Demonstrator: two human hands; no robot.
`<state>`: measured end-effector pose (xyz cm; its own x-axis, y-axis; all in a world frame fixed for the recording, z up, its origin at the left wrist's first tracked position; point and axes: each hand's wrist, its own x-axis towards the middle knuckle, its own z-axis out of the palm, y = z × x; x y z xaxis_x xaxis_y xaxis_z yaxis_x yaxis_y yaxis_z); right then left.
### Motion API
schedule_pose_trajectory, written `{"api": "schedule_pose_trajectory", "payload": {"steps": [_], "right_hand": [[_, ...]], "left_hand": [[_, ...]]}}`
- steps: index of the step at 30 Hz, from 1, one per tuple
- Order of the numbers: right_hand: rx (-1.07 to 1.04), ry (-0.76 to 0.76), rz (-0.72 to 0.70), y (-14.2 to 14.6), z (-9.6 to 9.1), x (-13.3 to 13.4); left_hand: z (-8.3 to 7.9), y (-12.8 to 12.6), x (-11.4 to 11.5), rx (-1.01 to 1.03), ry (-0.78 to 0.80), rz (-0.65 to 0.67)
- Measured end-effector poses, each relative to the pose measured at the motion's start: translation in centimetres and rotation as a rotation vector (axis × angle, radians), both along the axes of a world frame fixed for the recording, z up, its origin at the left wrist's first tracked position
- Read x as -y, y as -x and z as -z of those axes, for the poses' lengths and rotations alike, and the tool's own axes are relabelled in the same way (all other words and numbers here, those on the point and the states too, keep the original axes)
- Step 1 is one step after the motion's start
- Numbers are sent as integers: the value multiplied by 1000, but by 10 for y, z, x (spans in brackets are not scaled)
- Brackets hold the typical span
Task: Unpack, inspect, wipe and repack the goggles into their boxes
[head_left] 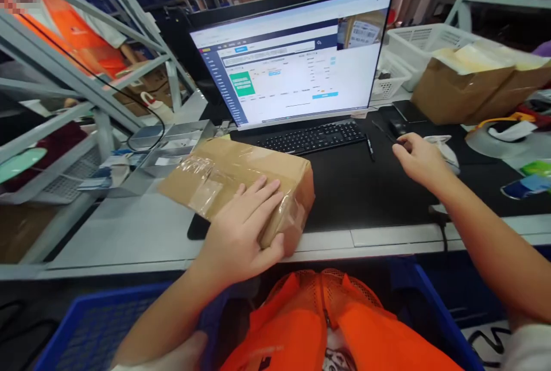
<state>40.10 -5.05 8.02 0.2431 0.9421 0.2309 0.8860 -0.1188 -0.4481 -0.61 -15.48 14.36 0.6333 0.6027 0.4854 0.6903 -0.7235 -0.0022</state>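
Note:
My left hand (pixel 243 227) grips the near corner of a taped brown cardboard box (pixel 241 178) that lies on the grey table, fingers over its top and thumb on its side. My right hand (pixel 419 158) reaches across the black desk mat (pixel 365 193) toward a small dark device (pixel 396 127) and a white object (pixel 443 150) beside it; its fingers are curled loosely and hold nothing I can make out. A black keyboard (pixel 312 136) and a lit monitor (pixel 297 55) stand behind the box.
A pen (pixel 370 148) lies right of the keyboard. White baskets (pixel 424 43) and brown parcels (pixel 473 81) stand at back right. A metal tray (pixel 172 147) sits at left among grey shelving. A person in an orange vest (pixel 73 32) is at far left. A blue crate (pixel 99 325) is below.

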Motion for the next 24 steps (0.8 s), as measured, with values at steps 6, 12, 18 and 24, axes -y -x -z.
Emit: {"api": "schedule_pose_trajectory", "payload": {"steps": [6,12,18,24], "right_hand": [[-3,-222,-796,74,-22,93],[126,-402,-1000,98,-23,94],[152,-365,-998,103,-23,76],[112,-341,-1045,98,-32,62]], "left_hand": [[0,-8,-6,135,36,-70],[3,-19,-8,199,-83,-87],[1,-19,-8,180,-61,-73],[0,-19,-10,154,-29,-47]]}}
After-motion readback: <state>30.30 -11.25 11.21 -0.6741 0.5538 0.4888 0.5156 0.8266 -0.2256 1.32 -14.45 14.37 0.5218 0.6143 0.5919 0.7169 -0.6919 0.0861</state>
